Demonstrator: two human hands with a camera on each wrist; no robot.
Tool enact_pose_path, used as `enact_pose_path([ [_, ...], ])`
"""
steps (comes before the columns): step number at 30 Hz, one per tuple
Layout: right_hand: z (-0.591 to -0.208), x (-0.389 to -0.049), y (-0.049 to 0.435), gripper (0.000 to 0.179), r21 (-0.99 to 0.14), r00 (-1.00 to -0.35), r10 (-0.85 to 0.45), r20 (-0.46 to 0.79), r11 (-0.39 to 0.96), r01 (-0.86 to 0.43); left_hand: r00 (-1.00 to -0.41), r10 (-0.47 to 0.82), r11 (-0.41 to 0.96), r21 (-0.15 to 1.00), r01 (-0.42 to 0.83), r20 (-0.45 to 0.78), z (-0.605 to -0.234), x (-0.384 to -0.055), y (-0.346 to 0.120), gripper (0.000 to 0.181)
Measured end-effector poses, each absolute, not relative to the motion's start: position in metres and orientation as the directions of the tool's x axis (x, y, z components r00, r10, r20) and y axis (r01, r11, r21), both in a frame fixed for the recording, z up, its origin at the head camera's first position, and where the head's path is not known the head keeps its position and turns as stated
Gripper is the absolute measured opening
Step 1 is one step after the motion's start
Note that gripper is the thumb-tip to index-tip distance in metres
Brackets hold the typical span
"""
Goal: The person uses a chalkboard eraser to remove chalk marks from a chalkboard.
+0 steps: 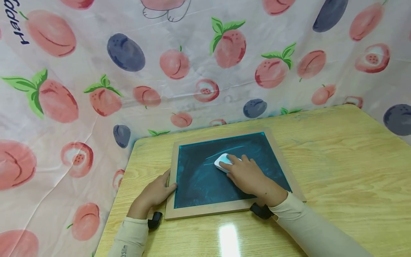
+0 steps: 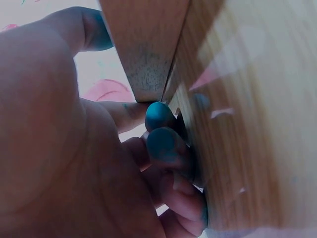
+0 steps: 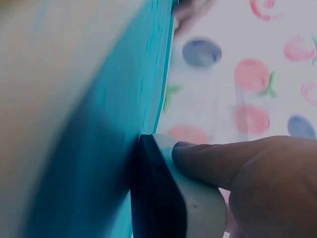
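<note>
A framed chalkboard [image 1: 205, 185] lies flat on the table, smeared with pale chalk and a few light strokes. My right hand [image 1: 248, 176] grips a white chalkboard eraser [image 1: 221, 159] against the board's middle. In the right wrist view, the eraser's dark pad [image 3: 156, 198] faces the board and a fingertip presses its white back. At the left, my left hand [image 1: 155, 192] holds the board's wooden frame [image 1: 172, 171], thumb on top. The left wrist view shows fingers [image 2: 166, 144] with blue-green smudges curled by the frame's corner, near the tabletop.
The wood-grain table [image 1: 337, 160] extends to the right of the board. A fruit-printed cloth [image 1: 192, 71] hangs behind it and along the left side. Black wrist mounts [image 1: 155, 220] sit on both wrists, the right one close to the board's front edge.
</note>
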State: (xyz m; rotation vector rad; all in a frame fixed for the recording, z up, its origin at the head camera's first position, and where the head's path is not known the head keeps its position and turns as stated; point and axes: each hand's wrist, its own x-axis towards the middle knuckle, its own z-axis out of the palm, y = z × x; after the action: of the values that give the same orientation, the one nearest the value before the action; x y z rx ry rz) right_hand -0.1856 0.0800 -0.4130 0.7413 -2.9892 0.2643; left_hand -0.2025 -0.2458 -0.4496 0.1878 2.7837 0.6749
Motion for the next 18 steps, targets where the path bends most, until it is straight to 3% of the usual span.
enact_pose_path([
  [9,-0.409,-0.203,0.127,0.043,-0.139,-0.940,-0.324,0.112,0.931,-0.337,-0.955,0.191,0.884,0.462,0.066,-0.229,-0.451,-0.201,-0.246,0.073],
  [18,-0.409,-0.204,0.134,0.043,-0.158,-0.950,-0.290,0.114,0.939,-0.306,-0.952,0.209,0.873,0.482,0.077,-0.226,-0.451,-0.200,-0.245,0.072],
])
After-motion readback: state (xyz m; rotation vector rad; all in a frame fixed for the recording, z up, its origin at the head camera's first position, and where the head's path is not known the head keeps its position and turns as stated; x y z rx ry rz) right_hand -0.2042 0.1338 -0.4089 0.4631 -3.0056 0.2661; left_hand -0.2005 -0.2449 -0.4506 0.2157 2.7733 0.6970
